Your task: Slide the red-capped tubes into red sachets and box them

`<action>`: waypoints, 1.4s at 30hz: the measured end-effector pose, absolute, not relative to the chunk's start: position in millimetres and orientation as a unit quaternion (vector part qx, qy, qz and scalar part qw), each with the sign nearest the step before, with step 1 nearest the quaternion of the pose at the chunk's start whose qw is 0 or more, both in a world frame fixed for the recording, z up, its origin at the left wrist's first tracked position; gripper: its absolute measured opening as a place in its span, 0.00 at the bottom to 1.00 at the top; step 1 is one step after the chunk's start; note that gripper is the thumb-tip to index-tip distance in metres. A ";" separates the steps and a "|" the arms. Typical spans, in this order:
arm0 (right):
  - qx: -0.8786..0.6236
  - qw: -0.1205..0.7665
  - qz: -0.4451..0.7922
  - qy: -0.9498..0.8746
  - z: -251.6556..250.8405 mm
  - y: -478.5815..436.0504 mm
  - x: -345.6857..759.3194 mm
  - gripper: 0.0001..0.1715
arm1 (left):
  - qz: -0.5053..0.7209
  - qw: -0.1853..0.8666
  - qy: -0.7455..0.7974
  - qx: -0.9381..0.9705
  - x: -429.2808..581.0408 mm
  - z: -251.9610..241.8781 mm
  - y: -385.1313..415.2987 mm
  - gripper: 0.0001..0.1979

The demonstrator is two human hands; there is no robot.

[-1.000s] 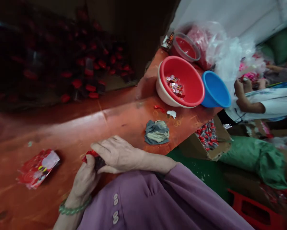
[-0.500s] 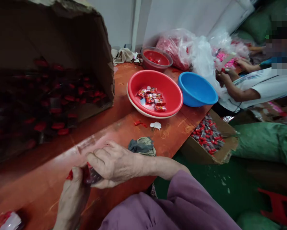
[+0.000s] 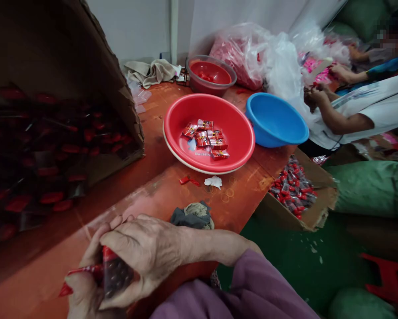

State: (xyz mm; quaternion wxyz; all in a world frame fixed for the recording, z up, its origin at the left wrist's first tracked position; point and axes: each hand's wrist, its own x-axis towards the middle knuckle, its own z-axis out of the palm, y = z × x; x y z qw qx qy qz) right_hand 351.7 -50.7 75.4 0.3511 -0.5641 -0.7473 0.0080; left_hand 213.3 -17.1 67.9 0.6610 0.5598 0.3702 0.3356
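My right hand [image 3: 149, 252] is wrapped over a small clear container [image 3: 116, 277] with dark round balls inside and a red top end. Thumb and fingers clasp it from both sides. My left hand [image 3: 82, 292] is closed just beside it at the lower left, its thumb pressing on a shiny red packet [image 3: 89, 270] that touches the container. The left fingers pass partly behind the right hand, so their tips are hidden. Both hands are above the orange-red tabletop [image 3: 36, 283].
A red basin [image 3: 172, 133] holds several red packets, with a blue basin [image 3: 278, 119] beside it. A large cardboard box [image 3: 119, 88] holds red-ended containers at left. A crumpled cloth [image 3: 192, 215] lies near my right wrist. Other people's hands [image 3: 318, 95] work at far right.
Both hands have come lower and closer to me, and the container is now turned so its dark balls show. The view has shifted slightly; the red packet shows more.
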 end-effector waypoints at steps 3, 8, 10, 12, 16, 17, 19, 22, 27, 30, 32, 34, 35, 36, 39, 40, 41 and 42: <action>-0.561 0.378 -0.037 -0.736 74.6 -49.4 353.1 0.41 | 0.369 0.703 0.413 0.445 227.0 89.8 -24.3 0.23; -0.532 0.475 -0.010 -0.701 73.0 -61.0 356.2 0.39 | 0.394 0.700 0.388 0.452 245.4 100.4 -29.4 0.22; -0.540 0.498 0.072 -0.675 68.8 -63.7 360.3 0.38 | 0.381 0.700 0.401 0.451 247.0 88.9 -22.1 0.21; -0.547 0.517 0.212 -0.623 60.3 -64.1 362.1 0.39 | 0.371 0.724 0.387 0.434 242.3 74.7 -11.6 0.20; -0.425 0.618 0.529 -0.396 39.9 -66.3 349.5 0.39 | 0.346 0.785 0.350 0.377 222.3 58.2 2.0 0.20; -0.379 0.638 0.583 -0.331 36.0 -67.2 343.5 0.38 | 0.343 0.792 0.346 0.368 216.5 56.5 3.1 0.21; -0.308 0.661 0.646 -0.227 31.0 -68.4 330.4 0.39 | 0.334 0.799 0.345 0.362 204.6 54.0 3.9 0.22; -0.265 0.662 0.686 -0.144 31.9 -68.3 311.6 0.38 | 0.311 0.803 0.355 0.363 185.3 50.7 4.4 0.24; -0.268 0.649 0.704 -0.108 40.7 -63.1 286.8 0.31 | 0.282 0.795 0.350 0.409 151.3 48.1 8.4 0.26; -0.262 0.648 0.703 -0.128 39.3 -57.0 270.8 0.27 | 0.299 0.727 0.337 0.518 133.4 52.0 14.5 0.23; -0.272 0.652 0.692 -0.148 36.2 -51.9 258.3 0.25 | 0.311 0.651 0.316 0.617 123.7 58.1 21.2 0.18; -0.307 0.662 0.667 -0.147 33.7 -46.0 245.1 0.23 | 0.297 0.576 0.282 0.707 116.5 67.1 29.5 0.15; -0.330 0.671 0.650 -0.136 33.1 -42.7 238.6 0.23 | 0.283 0.544 0.265 0.744 113.8 72.6 33.7 0.13; -0.352 0.681 0.630 -0.123 33.0 -39.4 232.4 0.23 | 0.268 0.517 0.251 0.773 111.5 78.5 37.8 0.12; -0.390 0.706 0.582 -0.102 34.1 -29.1 217.3 0.29 | 0.240 0.489 0.232 0.806 106.3 95.8 47.2 0.10; -0.392 0.709 0.576 -0.108 34.6 -26.0 213.8 0.31 | 0.241 0.495 0.235 0.801 104.5 100.1 49.2 0.09; -0.393 0.708 0.575 -0.117 34.9 -23.2 211.1 0.33 | 0.245 0.505 0.242 0.792 102.7 103.2 50.5 0.09; -0.393 0.706 0.576 -0.128 35.0 -20.9 209.1 0.35 | 0.251 0.513 0.253 0.780 100.8 104.8 51.4 0.08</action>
